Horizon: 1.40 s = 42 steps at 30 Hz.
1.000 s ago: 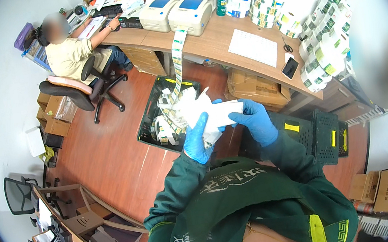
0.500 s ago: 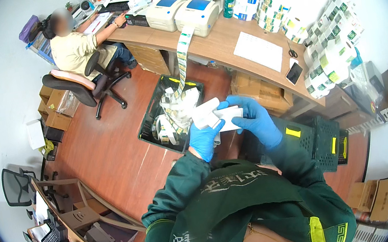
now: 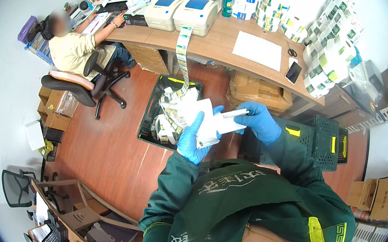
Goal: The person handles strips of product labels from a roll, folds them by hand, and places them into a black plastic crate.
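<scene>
Both my hands wear blue gloves and hold white label strips [image 3: 227,122] in front of my chest, folded in layers with their blank backs showing. My left hand [image 3: 190,146] grips the left part, thumb on top, where a broad white piece stands up. Pinched in the fingers of my right hand [image 3: 261,126] is the right end of the layers. Just beyond my left hand, a dark green crate [image 3: 147,108] holds a tangled heap of label strips [image 3: 168,117]. From a label printer [image 3: 196,15], a printed label strip [image 3: 182,51] hangs down into this crate.
The wooden desk [image 3: 223,43] bears a second label printer [image 3: 163,13], paper sheets [image 3: 257,50], a phone [image 3: 293,73], scissors [image 3: 292,50] and several label rolls [image 3: 330,66]. Someone in a light top [image 3: 74,51] sits at the left. Dark green crates [image 3: 323,145] stand at my right.
My left hand has shifted left and slightly down, turning the broad white piece upright. The layers between the hands are more spread out. My right hand has stayed nearly in place.
</scene>
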Motion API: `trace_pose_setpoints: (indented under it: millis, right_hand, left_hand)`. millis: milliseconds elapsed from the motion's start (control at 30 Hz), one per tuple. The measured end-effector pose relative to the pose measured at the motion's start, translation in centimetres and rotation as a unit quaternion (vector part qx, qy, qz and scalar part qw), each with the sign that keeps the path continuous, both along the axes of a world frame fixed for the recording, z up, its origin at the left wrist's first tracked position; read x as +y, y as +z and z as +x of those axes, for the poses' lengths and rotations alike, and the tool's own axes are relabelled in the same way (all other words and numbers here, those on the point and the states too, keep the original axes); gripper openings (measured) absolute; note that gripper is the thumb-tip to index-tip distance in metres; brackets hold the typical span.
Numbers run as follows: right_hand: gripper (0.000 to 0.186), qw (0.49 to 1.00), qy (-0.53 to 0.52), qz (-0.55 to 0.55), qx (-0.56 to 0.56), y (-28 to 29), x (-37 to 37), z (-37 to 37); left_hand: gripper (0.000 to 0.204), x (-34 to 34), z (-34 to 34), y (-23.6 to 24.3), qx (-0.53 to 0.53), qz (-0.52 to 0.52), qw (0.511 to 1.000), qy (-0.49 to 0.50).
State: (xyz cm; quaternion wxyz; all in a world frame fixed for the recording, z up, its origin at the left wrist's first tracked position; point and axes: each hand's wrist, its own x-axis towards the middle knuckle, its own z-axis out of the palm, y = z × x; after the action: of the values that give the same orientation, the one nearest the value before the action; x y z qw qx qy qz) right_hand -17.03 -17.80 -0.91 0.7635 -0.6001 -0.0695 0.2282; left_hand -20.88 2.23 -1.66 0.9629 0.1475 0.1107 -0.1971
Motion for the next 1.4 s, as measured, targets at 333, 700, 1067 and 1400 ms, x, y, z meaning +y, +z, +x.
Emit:
trace_pose_setpoints:
  millis: [333,700,1067,1400]
  right_hand:
    - [0.020,0.966,0.063,-0.107,-0.228,-0.5,-0.8,0.8]
    - [0.027,0.938,0.012,-0.136,-0.319,-2.2,-0.8,-0.7]
    - [0.036,0.953,0.193,-0.233,0.007,0.0,-2.5,-1.5]
    - [0.012,0.957,0.144,-0.249,0.024,-3.2,-7.5,-3.8]
  left_hand:
    - [0.037,-0.3,-0.2,-0.1,-0.028,0.153,0.981,-0.117]
    - [0.036,-2.3,-0.7,-0.9,-0.016,0.260,0.963,-0.071]
    - [0.038,-3.4,-1.5,-0.7,-0.177,0.507,0.842,-0.050]
    - [0.056,-2.3,-0.6,-2.6,-0.128,0.508,0.838,-0.153]
